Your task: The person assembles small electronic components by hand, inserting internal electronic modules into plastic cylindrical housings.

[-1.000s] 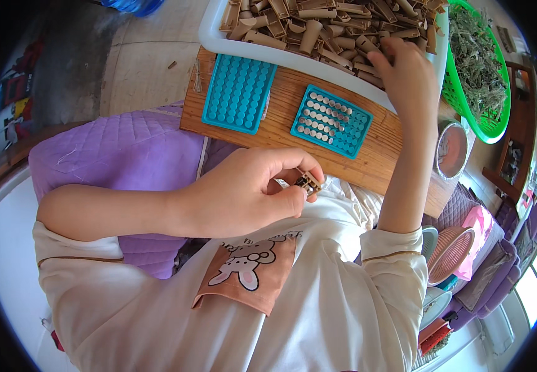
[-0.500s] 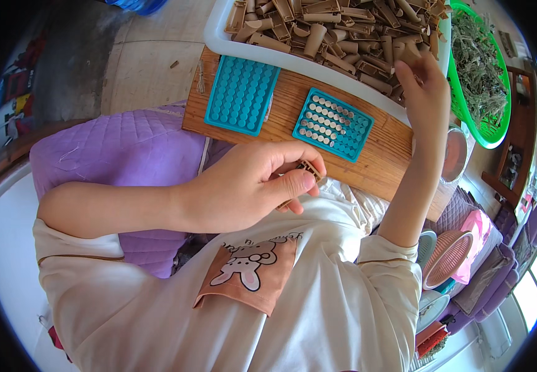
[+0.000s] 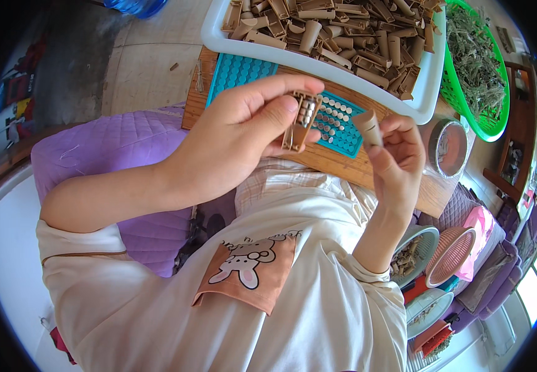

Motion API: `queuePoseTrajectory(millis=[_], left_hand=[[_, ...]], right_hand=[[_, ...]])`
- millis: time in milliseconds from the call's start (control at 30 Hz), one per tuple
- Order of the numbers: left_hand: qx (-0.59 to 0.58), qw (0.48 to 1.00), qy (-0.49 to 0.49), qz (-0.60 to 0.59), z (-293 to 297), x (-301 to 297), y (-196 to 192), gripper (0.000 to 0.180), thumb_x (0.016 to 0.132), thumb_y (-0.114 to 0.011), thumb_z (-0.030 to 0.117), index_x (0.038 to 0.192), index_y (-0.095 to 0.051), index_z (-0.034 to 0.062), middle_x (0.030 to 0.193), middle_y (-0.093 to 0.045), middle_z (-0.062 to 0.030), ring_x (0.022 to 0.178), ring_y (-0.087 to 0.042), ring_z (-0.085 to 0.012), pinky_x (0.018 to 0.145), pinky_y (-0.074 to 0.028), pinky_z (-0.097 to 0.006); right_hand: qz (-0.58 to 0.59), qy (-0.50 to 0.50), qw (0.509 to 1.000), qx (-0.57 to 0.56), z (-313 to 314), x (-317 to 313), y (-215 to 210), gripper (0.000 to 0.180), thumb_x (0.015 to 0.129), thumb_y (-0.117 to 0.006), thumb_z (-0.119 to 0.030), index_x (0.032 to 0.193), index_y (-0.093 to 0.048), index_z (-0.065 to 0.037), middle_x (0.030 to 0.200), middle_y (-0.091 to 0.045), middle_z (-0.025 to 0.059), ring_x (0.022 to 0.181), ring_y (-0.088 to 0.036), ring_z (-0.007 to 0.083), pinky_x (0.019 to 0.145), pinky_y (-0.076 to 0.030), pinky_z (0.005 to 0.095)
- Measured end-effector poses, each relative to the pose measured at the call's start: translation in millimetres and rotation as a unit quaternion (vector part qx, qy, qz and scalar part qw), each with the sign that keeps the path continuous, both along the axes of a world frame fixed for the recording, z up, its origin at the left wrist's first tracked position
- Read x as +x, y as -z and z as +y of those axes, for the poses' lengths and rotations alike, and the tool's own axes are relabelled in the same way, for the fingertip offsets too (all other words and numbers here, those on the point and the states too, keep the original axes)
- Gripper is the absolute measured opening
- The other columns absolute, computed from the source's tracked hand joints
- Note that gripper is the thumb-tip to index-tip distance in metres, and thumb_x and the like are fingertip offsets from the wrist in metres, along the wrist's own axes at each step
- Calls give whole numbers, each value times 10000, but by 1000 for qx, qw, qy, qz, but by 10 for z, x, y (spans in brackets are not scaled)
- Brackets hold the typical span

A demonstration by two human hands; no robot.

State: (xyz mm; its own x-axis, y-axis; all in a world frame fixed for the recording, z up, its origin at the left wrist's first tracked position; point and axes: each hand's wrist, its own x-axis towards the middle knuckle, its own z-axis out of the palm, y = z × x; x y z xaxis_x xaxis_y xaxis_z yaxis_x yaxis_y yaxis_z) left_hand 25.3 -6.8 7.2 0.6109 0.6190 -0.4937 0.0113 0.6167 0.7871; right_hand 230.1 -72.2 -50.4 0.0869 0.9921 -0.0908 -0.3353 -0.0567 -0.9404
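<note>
My left hand (image 3: 244, 121) is closed around an open brown plastic casing (image 3: 292, 137), its hollow side facing up. Several small silvery round pieces (image 3: 306, 113) sit in rows inside the casing. To the right, my right hand (image 3: 400, 162) pinches a curved brown plastic shell (image 3: 368, 127) between thumb and fingers. The shell is tilted and apart from the casing. Behind both hands lies a small teal tray (image 3: 346, 147) with silvery discs in part of its round pockets. Part of this tray is hidden by my left hand and the casing.
A white bin (image 3: 428, 106) heaped with brown plastic shells (image 3: 343, 43) stands at the back of the wooden table (image 3: 358, 170). A second teal tray (image 3: 234, 71) lies at left. Right are a green basket (image 3: 490, 127) of wiry grey pieces, a round container (image 3: 453, 149) and several baskets.
My right hand has come out of the white bin toward me, now with a brown shell in it. My left hand has moved up and turned, bringing the casing's inside into view.
</note>
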Motion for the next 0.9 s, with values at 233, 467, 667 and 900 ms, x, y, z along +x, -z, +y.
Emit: queuePoseTrajectory(millis=[233,467,667,900], left_hand=[[100,995,-4,13,29,-8,38,319,890,-366,156,1173,-383,10,1046,-514,-97,978,-511,-167,827,-434,-295],[134,991,-1,23,24,-5,26,346,872,-422,176,1171,-393,5,1020,-520,-80,957,-497,-124,826,-423,-272],[148,988,-18,-30,-5,-2,19,387,837,-500,210,1151,-410,3,1037,-509,-65,930,-484,-100,810,-393,-224],[158,983,-57,-75,-30,5,26,402,812,-537,206,1129,-399,0,1078,-491,-99,966,-478,-128,837,-393,-252]], right_hand=[[60,-15,998,-8,-37,-218,-85,271,718,-608,17,945,-459,0,906,-509,48,813,-497,98,718,-410,211],[67,34,997,10,-47,-370,-32,286,742,-604,-23,1000,-485,14,969,-528,60,865,-507,109,752,-406,219],[104,86,990,30,-79,-683,-31,290,783,-556,-67,1050,-477,12,1002,-542,95,935,-518,175,864,-393,322],[147,135,977,74,-6,-963,-36,253,778,-553,-27,1024,-496,-3,1022,-521,81,947,-494,150,856,-374,287]])
